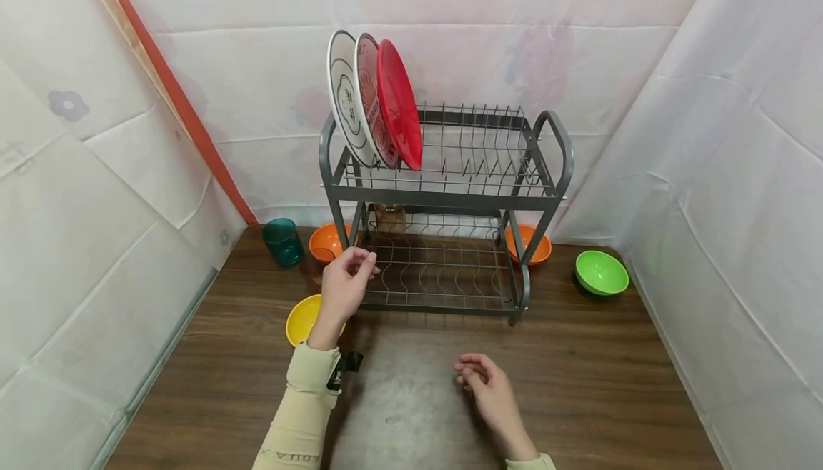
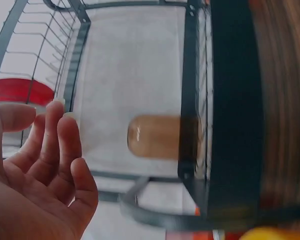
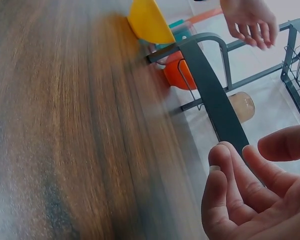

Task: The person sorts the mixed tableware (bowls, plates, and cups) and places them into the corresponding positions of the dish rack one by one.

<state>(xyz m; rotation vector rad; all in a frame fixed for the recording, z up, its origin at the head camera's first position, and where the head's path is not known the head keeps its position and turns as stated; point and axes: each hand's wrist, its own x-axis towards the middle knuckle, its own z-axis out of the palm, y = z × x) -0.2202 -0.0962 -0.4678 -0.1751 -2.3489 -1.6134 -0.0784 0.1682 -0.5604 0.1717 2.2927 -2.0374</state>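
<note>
My left hand (image 1: 345,284) is raised in front of the left side of a dark metal two-tier dish rack (image 1: 444,201). Its fingers bend loosely, with nothing between them. An amber cup (image 2: 155,136) sits at the back left of the rack's lower tier. Three plates stand on edge at the upper tier's left end: a white patterned plate (image 1: 343,91), a red-patterned plate (image 1: 368,84) and a plain red plate (image 1: 400,109). Over the table in front of the rack, my right hand (image 1: 491,395) hovers with relaxed fingers and holds nothing.
Left of the rack are a teal cup (image 1: 283,243), an orange bowl (image 1: 324,243) and a yellow bowl (image 1: 302,318), partly behind my left arm. A second orange bowl (image 1: 536,245) and a green bowl (image 1: 601,272) stand on the right. Cloth walls (image 1: 726,170) enclose the wooden table (image 1: 598,384).
</note>
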